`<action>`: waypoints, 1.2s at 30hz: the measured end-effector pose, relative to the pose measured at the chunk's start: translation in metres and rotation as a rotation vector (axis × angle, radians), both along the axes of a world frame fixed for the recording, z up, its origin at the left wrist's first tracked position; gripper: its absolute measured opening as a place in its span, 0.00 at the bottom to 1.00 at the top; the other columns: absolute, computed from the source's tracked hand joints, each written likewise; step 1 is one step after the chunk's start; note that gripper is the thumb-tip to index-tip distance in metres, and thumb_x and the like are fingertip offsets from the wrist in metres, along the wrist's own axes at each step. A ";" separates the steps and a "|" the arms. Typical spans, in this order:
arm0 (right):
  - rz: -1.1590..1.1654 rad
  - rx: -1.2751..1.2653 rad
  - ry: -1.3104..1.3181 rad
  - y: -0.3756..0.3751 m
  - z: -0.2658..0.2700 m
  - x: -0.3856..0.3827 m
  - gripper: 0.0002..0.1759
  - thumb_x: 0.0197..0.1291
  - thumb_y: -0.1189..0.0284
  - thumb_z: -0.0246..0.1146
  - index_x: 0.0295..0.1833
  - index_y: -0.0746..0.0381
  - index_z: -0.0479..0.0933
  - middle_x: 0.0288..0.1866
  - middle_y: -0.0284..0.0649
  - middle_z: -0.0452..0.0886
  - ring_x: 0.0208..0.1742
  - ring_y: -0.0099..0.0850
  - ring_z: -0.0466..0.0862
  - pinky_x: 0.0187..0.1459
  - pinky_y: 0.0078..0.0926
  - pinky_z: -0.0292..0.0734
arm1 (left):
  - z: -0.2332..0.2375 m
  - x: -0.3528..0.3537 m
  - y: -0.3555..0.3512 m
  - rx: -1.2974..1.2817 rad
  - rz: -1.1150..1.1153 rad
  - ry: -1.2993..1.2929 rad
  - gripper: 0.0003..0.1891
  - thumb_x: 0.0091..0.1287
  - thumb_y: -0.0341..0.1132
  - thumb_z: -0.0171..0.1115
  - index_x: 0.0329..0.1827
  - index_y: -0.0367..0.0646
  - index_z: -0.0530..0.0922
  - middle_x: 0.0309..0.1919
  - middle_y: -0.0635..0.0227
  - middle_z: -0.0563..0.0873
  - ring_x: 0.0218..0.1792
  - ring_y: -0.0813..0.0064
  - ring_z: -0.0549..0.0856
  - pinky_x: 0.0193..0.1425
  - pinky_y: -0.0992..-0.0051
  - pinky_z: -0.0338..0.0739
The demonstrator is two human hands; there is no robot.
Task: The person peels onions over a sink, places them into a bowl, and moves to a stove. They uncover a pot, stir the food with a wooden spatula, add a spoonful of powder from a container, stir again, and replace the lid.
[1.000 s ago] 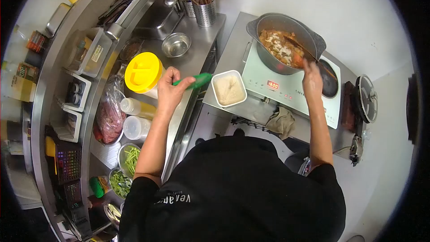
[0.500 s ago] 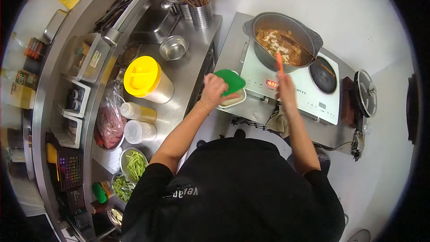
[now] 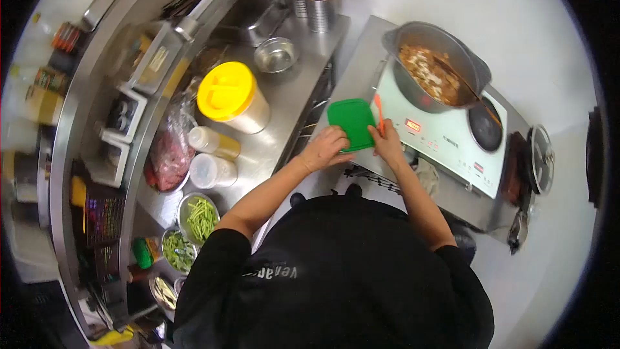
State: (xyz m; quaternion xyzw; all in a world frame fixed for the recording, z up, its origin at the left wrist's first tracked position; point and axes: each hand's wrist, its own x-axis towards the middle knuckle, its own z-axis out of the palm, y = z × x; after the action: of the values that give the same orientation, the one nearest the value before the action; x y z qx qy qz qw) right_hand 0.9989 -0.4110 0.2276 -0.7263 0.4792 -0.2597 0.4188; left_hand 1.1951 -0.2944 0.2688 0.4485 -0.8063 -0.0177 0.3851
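Note:
My left hand (image 3: 326, 148) is closed on the near left edge of a square green lid (image 3: 352, 121), which lies flat and hides most of whatever is under it. My right hand (image 3: 388, 145) grips a slim orange utensil (image 3: 378, 110), its end pointing up and away; whether it is a spoon or a spatula cannot be made out. The fingers of that hand also touch the lid's right edge. Beyond it, a grey pot (image 3: 475, 84) of brown stew topped with white dollops stands on the white induction cooker (image 3: 445, 148), with a long dark-handled utensil leaning inside.
On the left steel counter (image 3: 258, 171) are a yellow-lidded tub (image 3: 236, 100), a bottle of yellow liquid (image 3: 216, 142), a metal bowl (image 3: 276, 55), bagged meat (image 3: 173, 158) and bowls of cut green vegetables (image 3: 199, 218). A glass pot lid (image 3: 541, 158) stands at the right.
The green lid has gone from tilted to flat over the pale container. My right hand, with the orange utensil, has come from near the pot to the lid's edge. The view has shifted.

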 end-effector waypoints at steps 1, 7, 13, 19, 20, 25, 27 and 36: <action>0.007 -0.021 -0.015 0.000 -0.005 0.003 0.16 0.64 0.65 0.62 0.39 0.64 0.64 0.25 0.42 0.74 0.15 0.31 0.78 0.11 0.27 0.72 | -0.003 0.000 0.004 0.004 0.038 -0.008 0.16 0.54 0.39 0.72 0.36 0.43 0.74 0.38 0.61 0.77 0.46 0.56 0.77 0.52 0.62 0.73; 0.024 0.269 -0.183 0.011 0.016 0.009 0.12 0.67 0.68 0.58 0.41 0.62 0.62 0.29 0.44 0.78 0.19 0.33 0.83 0.11 0.23 0.74 | -0.019 -0.018 0.006 0.203 0.310 0.555 0.15 0.59 0.31 0.66 0.46 0.39 0.74 0.44 0.58 0.76 0.48 0.57 0.77 0.52 0.64 0.72; 0.162 -0.033 -0.135 -0.022 -0.051 0.003 0.11 0.68 0.68 0.57 0.40 0.61 0.63 0.27 0.43 0.78 0.19 0.33 0.83 0.11 0.22 0.73 | -0.022 -0.021 0.005 0.052 0.592 0.690 0.22 0.60 0.25 0.60 0.59 0.39 0.69 0.54 0.50 0.70 0.58 0.50 0.71 0.60 0.62 0.70; 0.129 -0.308 0.228 -0.011 0.035 0.023 0.16 0.67 0.62 0.57 0.45 0.66 0.69 0.31 0.52 0.79 0.34 0.50 0.81 0.37 0.41 0.73 | -0.033 -0.015 -0.034 0.322 0.730 0.702 0.25 0.62 0.36 0.62 0.62 0.38 0.69 0.53 0.51 0.76 0.58 0.50 0.73 0.64 0.59 0.66; 0.112 -0.439 0.156 -0.016 0.034 0.031 0.16 0.68 0.63 0.56 0.47 0.66 0.70 0.32 0.54 0.79 0.34 0.53 0.80 0.36 0.42 0.73 | -0.035 -0.013 -0.038 0.317 0.728 0.681 0.24 0.64 0.36 0.61 0.62 0.37 0.70 0.52 0.51 0.77 0.57 0.50 0.74 0.64 0.59 0.66; 0.127 -0.308 0.146 -0.023 0.030 0.073 0.11 0.66 0.68 0.56 0.47 0.65 0.70 0.37 0.56 0.79 0.40 0.57 0.79 0.40 0.48 0.73 | -0.037 -0.016 -0.035 0.355 0.712 0.750 0.22 0.68 0.34 0.57 0.64 0.36 0.69 0.58 0.49 0.76 0.60 0.56 0.75 0.67 0.65 0.65; 0.106 -0.283 0.162 -0.020 0.031 0.072 0.10 0.66 0.69 0.55 0.46 0.64 0.70 0.37 0.56 0.79 0.40 0.57 0.79 0.39 0.49 0.73 | -0.038 -0.017 -0.034 0.293 0.714 0.759 0.23 0.69 0.33 0.56 0.65 0.34 0.67 0.60 0.49 0.75 0.61 0.56 0.74 0.65 0.67 0.67; 0.092 -0.346 0.200 -0.029 0.026 0.074 0.06 0.64 0.76 0.52 0.46 0.62 0.69 0.36 0.57 0.79 0.38 0.58 0.79 0.38 0.51 0.73 | -0.043 -0.022 -0.031 0.356 0.898 0.825 0.29 0.64 0.42 0.64 0.60 0.30 0.67 0.49 0.44 0.77 0.51 0.52 0.78 0.56 0.63 0.73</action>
State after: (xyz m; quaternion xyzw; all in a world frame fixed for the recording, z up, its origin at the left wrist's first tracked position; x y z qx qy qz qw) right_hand 1.0726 -0.4402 0.2531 -0.8306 0.4331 -0.2453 0.2497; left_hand 1.1733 -0.3259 0.2263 0.7565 -0.3097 -0.1598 0.5534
